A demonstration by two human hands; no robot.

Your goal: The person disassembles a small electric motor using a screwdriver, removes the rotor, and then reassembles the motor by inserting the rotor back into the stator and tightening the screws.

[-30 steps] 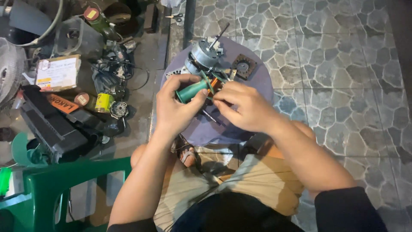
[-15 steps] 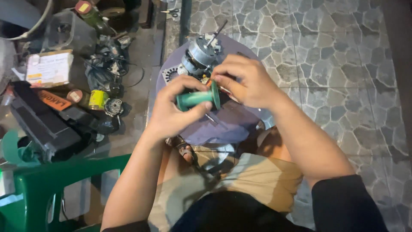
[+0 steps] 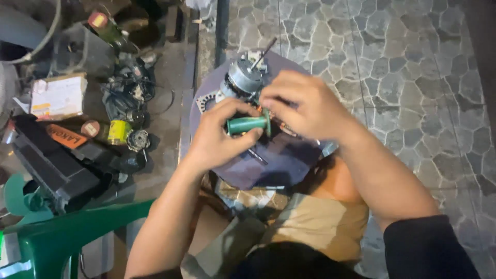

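Head view, looking straight down — the left hand [image 3: 219, 134] is wrapped around the green handle [image 3: 247, 124] of a screwdriver, fingers curled closed on it, its thin dark shaft [image 3: 257, 155] poking out below the palm. The right hand [image 3: 305, 106] is bunched over the tool's far end, fingertips pinched together on something small; what exactly, I cannot tell, the fingers hide it. Just beyond both hands sits a small electric motor [image 3: 245, 77], metal-bodied with a shaft sticking up, resting on a round purple stool top [image 3: 289, 165].

That motor looks dense and rigid — heavy for its size, best gripped around the casing, not by the thin shaft or wiring. The handle looks ribbed and stiff, so a full-fist hold suits it. Off to the left, a green plastic chair [image 3: 67, 237] and floor clutter.
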